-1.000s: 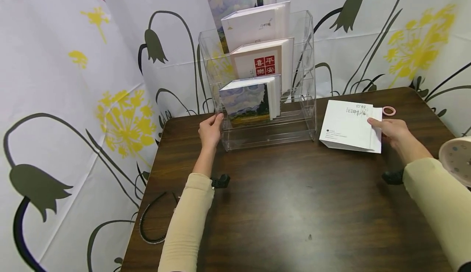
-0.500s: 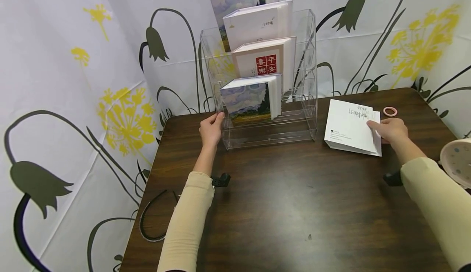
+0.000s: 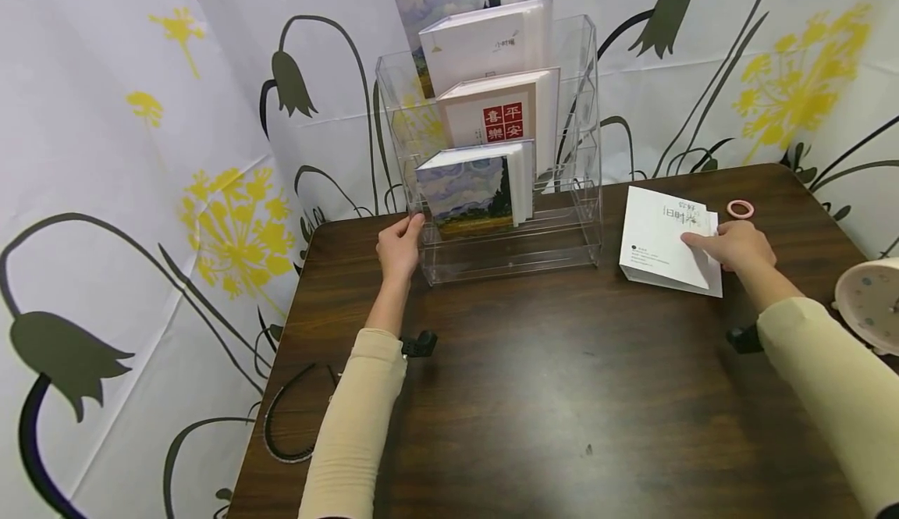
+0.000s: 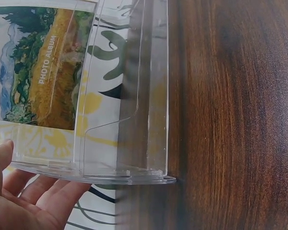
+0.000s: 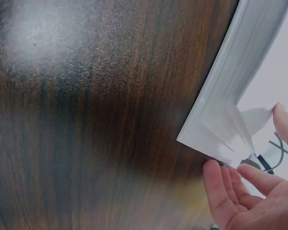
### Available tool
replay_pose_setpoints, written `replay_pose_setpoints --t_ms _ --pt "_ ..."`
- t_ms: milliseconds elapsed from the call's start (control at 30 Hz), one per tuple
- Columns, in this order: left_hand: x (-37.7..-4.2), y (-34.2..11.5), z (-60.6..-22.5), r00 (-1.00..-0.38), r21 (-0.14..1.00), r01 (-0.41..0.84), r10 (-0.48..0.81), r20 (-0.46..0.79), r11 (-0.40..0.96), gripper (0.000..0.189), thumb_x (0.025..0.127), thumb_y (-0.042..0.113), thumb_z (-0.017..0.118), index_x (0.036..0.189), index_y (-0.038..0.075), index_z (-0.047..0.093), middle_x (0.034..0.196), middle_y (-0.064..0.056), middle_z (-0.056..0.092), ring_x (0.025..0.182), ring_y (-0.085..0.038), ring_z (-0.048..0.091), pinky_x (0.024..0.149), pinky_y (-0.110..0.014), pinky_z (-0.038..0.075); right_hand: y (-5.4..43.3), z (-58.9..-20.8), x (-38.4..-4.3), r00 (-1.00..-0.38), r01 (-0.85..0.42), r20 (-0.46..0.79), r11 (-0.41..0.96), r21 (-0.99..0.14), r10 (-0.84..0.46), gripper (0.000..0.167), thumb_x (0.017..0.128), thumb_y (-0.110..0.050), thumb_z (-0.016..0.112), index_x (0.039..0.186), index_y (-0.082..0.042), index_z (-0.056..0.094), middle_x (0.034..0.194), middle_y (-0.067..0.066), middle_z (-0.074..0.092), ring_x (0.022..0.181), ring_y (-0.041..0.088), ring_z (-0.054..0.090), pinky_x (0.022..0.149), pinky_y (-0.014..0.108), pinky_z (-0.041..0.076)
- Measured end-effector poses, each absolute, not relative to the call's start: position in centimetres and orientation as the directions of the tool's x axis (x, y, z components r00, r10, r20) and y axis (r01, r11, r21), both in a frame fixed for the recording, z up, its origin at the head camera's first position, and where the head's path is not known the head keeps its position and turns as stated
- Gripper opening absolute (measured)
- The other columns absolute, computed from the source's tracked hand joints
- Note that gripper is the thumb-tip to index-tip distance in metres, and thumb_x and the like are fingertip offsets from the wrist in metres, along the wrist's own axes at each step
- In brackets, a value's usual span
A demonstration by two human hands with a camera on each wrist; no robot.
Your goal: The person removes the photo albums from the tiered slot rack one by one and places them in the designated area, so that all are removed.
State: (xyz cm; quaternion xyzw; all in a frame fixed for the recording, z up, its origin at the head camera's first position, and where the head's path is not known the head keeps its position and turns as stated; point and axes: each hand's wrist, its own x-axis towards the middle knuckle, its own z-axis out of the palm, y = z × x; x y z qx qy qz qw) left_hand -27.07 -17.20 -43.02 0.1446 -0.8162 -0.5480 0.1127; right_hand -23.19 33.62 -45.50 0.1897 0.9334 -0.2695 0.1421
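Observation:
A clear acrylic tiered rack (image 3: 516,263) stands on the table, bearing several albums. My left hand (image 3: 398,250) grips its left side panel; in the left wrist view the thumb is inside the panel and the fingers are outside. The lowest album (image 3: 469,195) has a painted landscape cover; "PHOTO ALBUM" is legible on it in the left wrist view. Right of the rack lies a white album (image 3: 660,239) with Chinese lettering. My right hand (image 3: 740,250) pinches its right side, thumb on the cover and fingers at the lower edge, as the right wrist view shows.
A pink ring (image 3: 740,208) lies behind my right hand. At the right edge stands a round pale clock (image 3: 871,304). A dark headband-like hoop (image 3: 281,425) lies by my left forearm. Patterned curtain (image 3: 211,97) hangs behind the dark wooden table (image 3: 534,394).
My right thumb has slid farther left over the white album's cover, and the album has shifted slightly right. My left hand keeps its grip on the rack.

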Motion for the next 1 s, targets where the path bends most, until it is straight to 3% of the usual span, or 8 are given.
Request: replay_pose_setpoints --t_ms 167,333,433,533,633,767,867,1000 --pt "-27.0 -17.1 -43.0 -0.934 0.926 -0.114 -0.357 0.024 0.359 0.044 0.093 0.048 0.064 0.124 0.017 0.070 0.124 -0.006 0.067 0.108 -0.024 0.058 0.057 -0.023 0.051 33.8 -45.8 -23.2 -0.907 0.387 -0.343 0.807 -0.446 0.245 0.093 0.092 -0.065 0.049 0.141 0.013 0.035 0.128 0.038 0.046 0.099 0.046 0.055 0.071 0.048 0.045" --pt "-27.1 -17.0 -43.0 -0.933 0.930 -0.118 -0.360 0.016 0.348 0.042 0.093 0.046 0.065 0.123 0.017 0.071 0.124 -0.006 0.066 0.107 -0.023 0.058 0.058 -0.024 0.051 33.5 -46.3 -23.1 -0.931 0.352 -0.267 0.810 -0.469 0.250 0.087 0.093 -0.059 0.051 0.142 0.012 0.036 0.135 0.039 0.040 0.115 0.055 0.043 0.083 0.061 0.042" --pt "-27.1 -17.0 -42.9 -0.931 0.930 -0.117 -0.363 0.018 0.347 0.039 0.094 0.043 0.065 0.122 0.016 0.072 0.122 -0.006 0.067 0.096 -0.024 0.059 0.056 -0.024 0.049 32.6 -46.7 -22.8 -0.939 0.339 -0.137 0.779 -0.527 0.315 0.080 0.094 -0.056 0.050 0.140 0.009 0.042 0.131 0.035 0.045 0.116 0.053 0.043 0.084 0.064 0.039" --pt "-27.2 -17.0 -42.9 -0.931 0.930 -0.116 -0.364 0.021 0.349 0.037 0.094 0.041 0.065 0.121 0.016 0.072 0.120 -0.006 0.068 0.090 -0.025 0.059 0.058 -0.027 0.051 31.1 -46.7 -22.5 -0.899 0.279 0.093 0.722 -0.633 0.429 0.063 0.096 -0.049 0.051 0.134 0.002 0.055 0.122 0.027 0.051 0.109 0.042 0.049 0.080 0.055 0.039" --pt "-27.3 -17.1 -42.9 -0.930 0.927 -0.114 -0.368 0.027 0.357 0.037 0.094 0.042 0.065 0.120 0.016 0.072 0.121 -0.006 0.068 0.098 -0.025 0.059 0.070 -0.033 0.053 29.2 -46.1 -22.5 -0.787 0.087 0.373 0.687 -0.722 0.492 0.043 0.096 -0.037 0.057 0.120 -0.002 0.064 0.114 0.019 0.056 0.100 0.033 0.055 0.077 0.037 0.037" --pt "-27.3 -17.1 -42.9 -0.929 0.924 -0.107 -0.368 0.039 0.368 0.038 0.094 0.041 0.066 0.121 0.015 0.072 0.123 -0.007 0.067 0.117 -0.024 0.056 0.092 -0.040 0.048 26.1 -44.4 -23.0 -0.634 -0.271 0.654 0.673 -0.688 0.413 0.023 0.092 -0.020 0.065 0.106 -0.001 0.068 0.100 0.015 0.063 0.084 0.028 0.061 0.072 0.018 0.038" --pt "-27.3 -17.1 -42.9 -0.930 0.922 -0.107 -0.365 0.040 0.372 0.039 0.094 0.042 0.066 0.121 0.015 0.072 0.124 -0.007 0.067 0.121 -0.025 0.054 0.099 -0.042 0.044 23.5 -43.4 -23.5 -0.619 -0.469 0.738 0.627 -0.622 0.269 0.019 0.090 -0.010 0.068 0.104 0.002 0.068 0.095 0.015 0.064 0.081 0.026 0.061 0.072 0.015 0.043" --pt "-27.2 -17.1 -43.0 -0.931 0.925 -0.110 -0.363 0.032 0.363 0.042 0.093 0.045 0.065 0.122 0.015 0.072 0.124 -0.007 0.067 0.115 -0.026 0.057 0.095 -0.042 0.047 20.0 -42.7 -24.0 -0.692 -0.573 0.718 0.551 -0.607 0.072 0.025 0.088 -0.005 0.071 0.110 0.005 0.065 0.097 0.016 0.065 0.084 0.024 0.064 0.075 0.026 0.054"
